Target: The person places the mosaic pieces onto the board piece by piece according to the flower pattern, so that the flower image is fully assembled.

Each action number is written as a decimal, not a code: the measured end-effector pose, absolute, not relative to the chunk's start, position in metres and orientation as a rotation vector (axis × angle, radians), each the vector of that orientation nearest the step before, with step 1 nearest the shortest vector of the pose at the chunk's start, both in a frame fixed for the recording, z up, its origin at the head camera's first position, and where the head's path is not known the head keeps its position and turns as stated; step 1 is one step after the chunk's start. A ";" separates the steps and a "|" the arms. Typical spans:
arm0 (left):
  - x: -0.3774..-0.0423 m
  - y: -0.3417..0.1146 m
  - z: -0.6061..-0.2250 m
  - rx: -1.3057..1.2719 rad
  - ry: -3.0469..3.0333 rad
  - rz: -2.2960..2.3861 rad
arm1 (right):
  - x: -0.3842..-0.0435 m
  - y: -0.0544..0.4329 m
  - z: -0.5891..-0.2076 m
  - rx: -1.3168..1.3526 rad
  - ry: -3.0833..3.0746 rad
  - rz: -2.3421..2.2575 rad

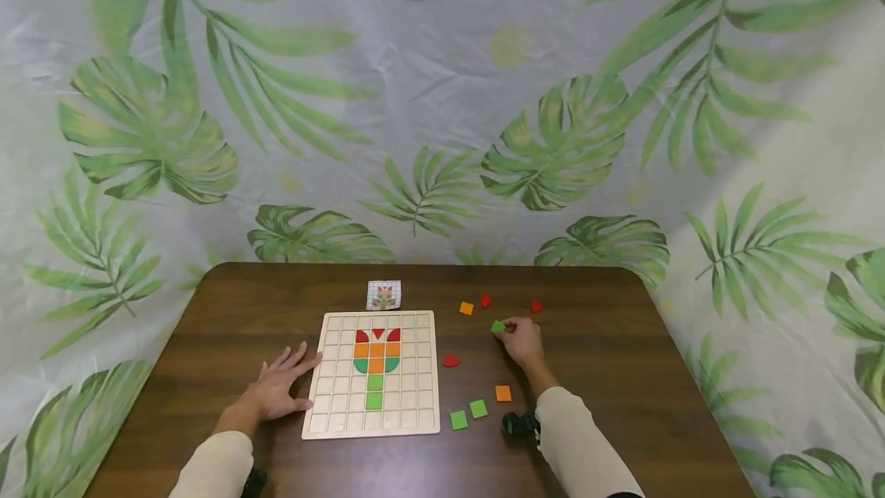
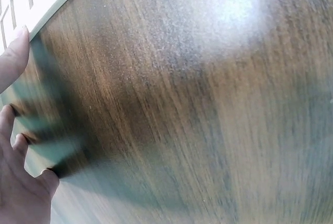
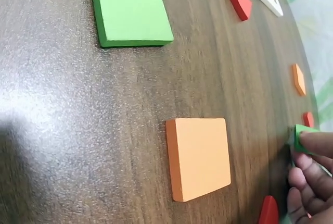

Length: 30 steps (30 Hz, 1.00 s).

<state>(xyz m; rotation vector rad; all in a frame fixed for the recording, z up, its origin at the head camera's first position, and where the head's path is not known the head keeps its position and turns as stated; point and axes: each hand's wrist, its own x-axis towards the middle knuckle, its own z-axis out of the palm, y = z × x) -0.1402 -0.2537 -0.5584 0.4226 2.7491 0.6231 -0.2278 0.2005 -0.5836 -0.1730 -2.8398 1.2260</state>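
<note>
A green tile (image 1: 498, 326) is being pinched by the right hand (image 1: 523, 341), to the right of the board (image 1: 419, 367). It is looking light and stiff, probably best held by opposite edges. The left hand (image 1: 275, 392) is resting spread at the board's left edge.

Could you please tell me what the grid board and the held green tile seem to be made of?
Grid board: probably bare, smooth wood, given its pale beige colour. Held green tile: matte-looking, painted wood or plastic; its even colour leaves this open.
</note>
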 end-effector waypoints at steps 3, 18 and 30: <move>-0.139 -0.254 -0.559 0.428 2.745 0.619 | -0.226 0.199 -0.586 -0.184 -2.829 1.240; -0.142 -0.257 -0.559 0.428 2.752 0.624 | -0.211 0.169 -0.578 -0.090 -2.779 1.389; -0.144 -0.256 -0.561 0.421 2.751 0.598 | -0.197 0.136 -0.577 0.203 -2.735 1.622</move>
